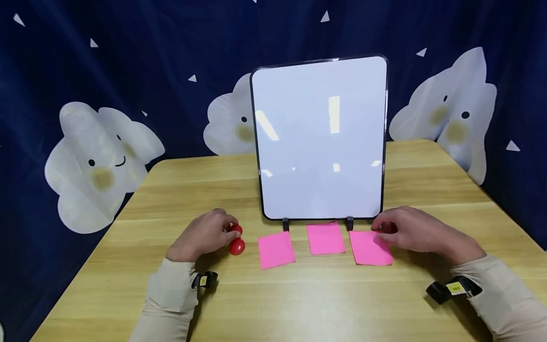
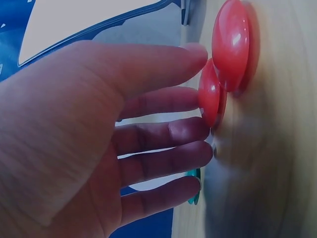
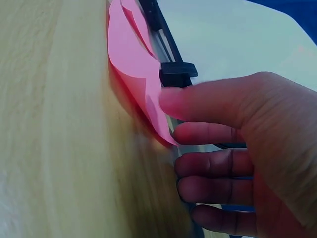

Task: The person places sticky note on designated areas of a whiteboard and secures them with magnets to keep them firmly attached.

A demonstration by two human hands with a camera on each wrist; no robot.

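Note:
Two glossy red domed discs lie close together on the table, left of the pink notes. My left hand [image 1: 209, 232] is at the farther red disc [image 2: 209, 94], its thumb and index fingertip on either side of it. The nearer red disc [image 2: 232, 44] sits beside the thumb tip. In the left wrist view, a green piece [image 2: 197, 186] shows partly behind the fingers. Over on the right, my right hand [image 1: 414, 232] touches the rightmost pink sticky note [image 1: 369, 249], fingers extended, thumb over its far right corner. That note's edge curls up from the table in the right wrist view.
A whiteboard [image 1: 320, 142] with a black frame stands upright behind the notes on black feet [image 1: 350, 223]. The left pink note [image 1: 276, 250] and middle pink note [image 1: 326, 238] lie before it on the wooden table [image 1: 299, 304]. A dark blue cloud-patterned curtain [image 1: 162, 57] hangs behind.

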